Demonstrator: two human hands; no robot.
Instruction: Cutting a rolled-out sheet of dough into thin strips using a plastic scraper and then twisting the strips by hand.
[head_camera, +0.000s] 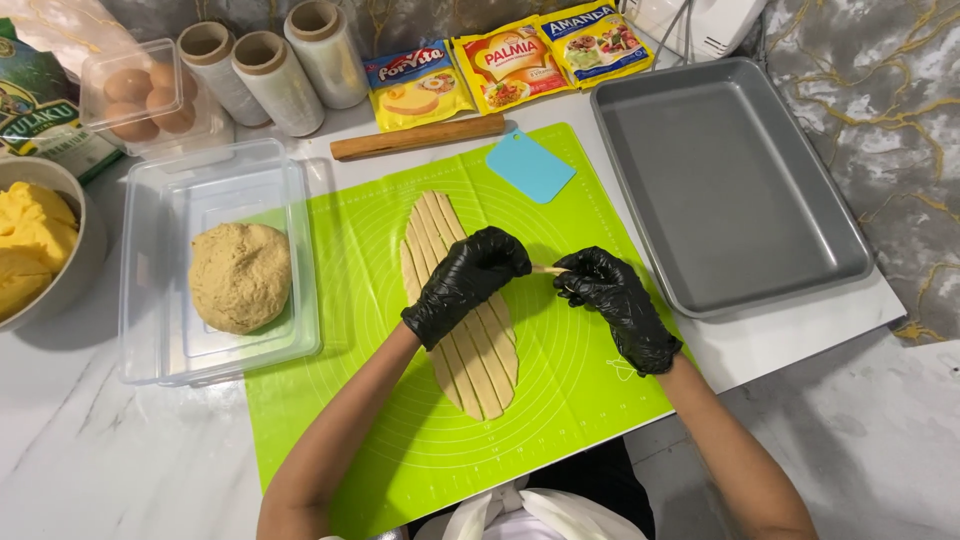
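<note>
Both my hands wear black gloves over a bright green baking mat (560, 370). My left hand (462, 283) and my right hand (612, 303) pinch the two ends of one thin dough strip (548, 269), held just above the mat. Under my left hand lies an oval sheet of rolled dough (478, 360) cut lengthwise into several strips.
A clear plastic tub (160, 300) with a dough ball (240, 277) stands left. A grey baking tray (730, 180) lies right. Behind the mat are a blue scraper (530, 165), a wooden rolling pin (418, 137), three sachets, wrap rolls, an egg box (140, 95) and a bowl of yellow butter (35, 245).
</note>
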